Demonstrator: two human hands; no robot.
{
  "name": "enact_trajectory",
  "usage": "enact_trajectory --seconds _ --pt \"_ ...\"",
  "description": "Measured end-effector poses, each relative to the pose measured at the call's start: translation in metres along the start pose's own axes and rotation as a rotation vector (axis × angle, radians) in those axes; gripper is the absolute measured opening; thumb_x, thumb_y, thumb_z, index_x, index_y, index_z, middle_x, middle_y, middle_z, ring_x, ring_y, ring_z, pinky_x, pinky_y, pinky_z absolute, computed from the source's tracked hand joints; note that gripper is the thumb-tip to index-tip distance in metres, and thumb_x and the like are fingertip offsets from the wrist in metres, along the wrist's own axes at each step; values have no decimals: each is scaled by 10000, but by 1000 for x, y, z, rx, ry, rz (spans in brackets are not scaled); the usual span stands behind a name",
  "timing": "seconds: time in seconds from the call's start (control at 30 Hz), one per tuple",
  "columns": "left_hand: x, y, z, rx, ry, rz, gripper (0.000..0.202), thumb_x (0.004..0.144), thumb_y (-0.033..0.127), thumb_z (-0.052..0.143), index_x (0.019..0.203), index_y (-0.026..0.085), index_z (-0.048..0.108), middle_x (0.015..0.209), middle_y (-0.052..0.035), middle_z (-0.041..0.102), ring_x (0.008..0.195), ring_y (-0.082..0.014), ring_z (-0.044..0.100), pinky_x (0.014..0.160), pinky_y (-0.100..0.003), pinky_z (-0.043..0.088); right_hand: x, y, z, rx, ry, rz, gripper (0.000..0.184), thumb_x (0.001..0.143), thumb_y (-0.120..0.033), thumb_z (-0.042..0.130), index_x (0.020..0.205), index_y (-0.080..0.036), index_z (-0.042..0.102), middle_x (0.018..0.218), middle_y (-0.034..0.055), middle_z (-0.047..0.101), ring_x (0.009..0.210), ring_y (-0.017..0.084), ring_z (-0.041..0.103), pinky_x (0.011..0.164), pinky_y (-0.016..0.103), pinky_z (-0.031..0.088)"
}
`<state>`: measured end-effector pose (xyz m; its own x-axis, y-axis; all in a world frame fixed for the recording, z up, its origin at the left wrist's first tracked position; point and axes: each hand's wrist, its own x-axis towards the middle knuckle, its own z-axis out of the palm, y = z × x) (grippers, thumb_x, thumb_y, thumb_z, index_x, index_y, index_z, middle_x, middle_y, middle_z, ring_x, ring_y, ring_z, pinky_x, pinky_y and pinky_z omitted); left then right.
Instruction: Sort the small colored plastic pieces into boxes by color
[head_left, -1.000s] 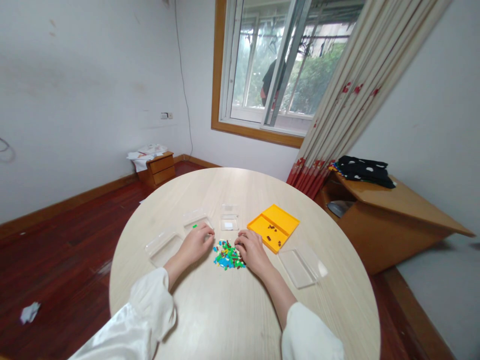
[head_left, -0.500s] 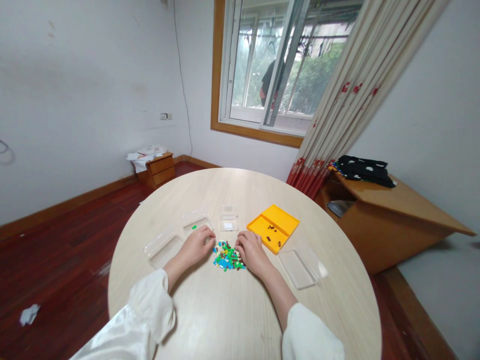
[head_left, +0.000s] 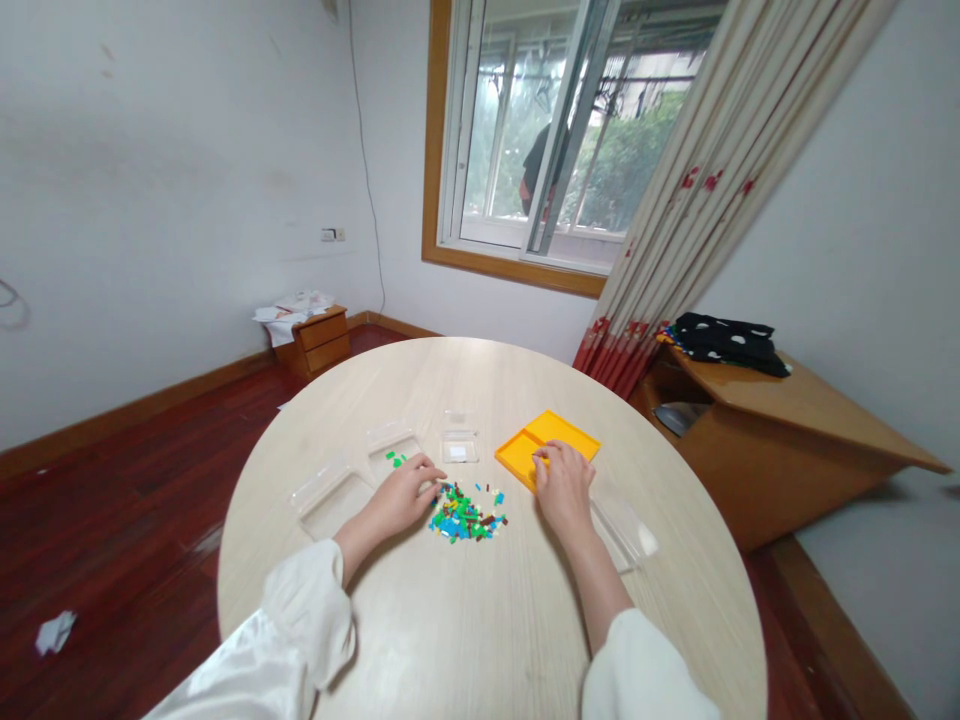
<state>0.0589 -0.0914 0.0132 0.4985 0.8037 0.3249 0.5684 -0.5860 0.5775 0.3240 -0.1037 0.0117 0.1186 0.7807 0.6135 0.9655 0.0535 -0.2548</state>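
A heap of small toy bricks (head_left: 463, 515), mostly green and blue with some brown, yellow and white, lies in the middle of the table. At its upper left edge is my left hand (head_left: 405, 494), fingers stretched toward the bricks and thumb a little apart, with nothing visible in it. Over the open yellow box (head_left: 517, 455) my right hand (head_left: 564, 485) is bent down, fingertips drawn together; whatever they hold is hidden. It covers the part of the box where brown bricks lay. Several green bricks (head_left: 394, 459) sit in a clear case (head_left: 382, 436) beyond my left hand.
More clear plastic cases stand around the heap: one at left (head_left: 330, 500), a small one at the back (head_left: 460, 447), one at right (head_left: 626, 535) partly behind my right forearm. All rest on the round pale table (head_left: 465, 630). Past it is a tilted wooden cabinet (head_left: 780, 440).
My right hand has moved from the heap to the right, over the yellow box. More green bricks now lie in the clear case. The heap has spread rightward; my left hand has shifted slightly right.
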Motion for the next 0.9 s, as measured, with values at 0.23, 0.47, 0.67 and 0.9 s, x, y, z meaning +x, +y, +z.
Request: enact_trajectory --seconds 0.23,0.47,0.67,0.9 --pt "3 10 8 16 -101 13 232 830 221 518 990 190 682 975 -71 570 918 -182 546 855 -295 425 -6 -3 8 -42 -18 2 286 866 -198 417 1097 -145 578 1099 140 586 1012 262 487 862 407 317" --pt "6 13 10 -18 -107 -35 200 793 164 520 911 160 681 931 -70 594 887 -181 559 832 -291 434 -14 -34 11 151 -134 -180 284 863 -144 434 1091 -179 601 1097 120 579 1024 238 498 877 405 359" --pt "5 10 14 -47 -78 -44 153 799 191 516 859 160 653 905 -70 587 877 -190 553 819 -305 432 -23 -60 13 311 -299 -299 298 828 -77 496 1037 -227 648 1137 105 564 1084 220 485 910 408 374" --pt "5 14 10 -64 -85 -45 145 804 182 505 831 168 647 896 -64 595 892 -189 551 823 -297 425 -25 -65 14 316 -437 -309 345 805 -66 550 1062 -269 660 1160 97 555 1125 214 458 949 403 348"
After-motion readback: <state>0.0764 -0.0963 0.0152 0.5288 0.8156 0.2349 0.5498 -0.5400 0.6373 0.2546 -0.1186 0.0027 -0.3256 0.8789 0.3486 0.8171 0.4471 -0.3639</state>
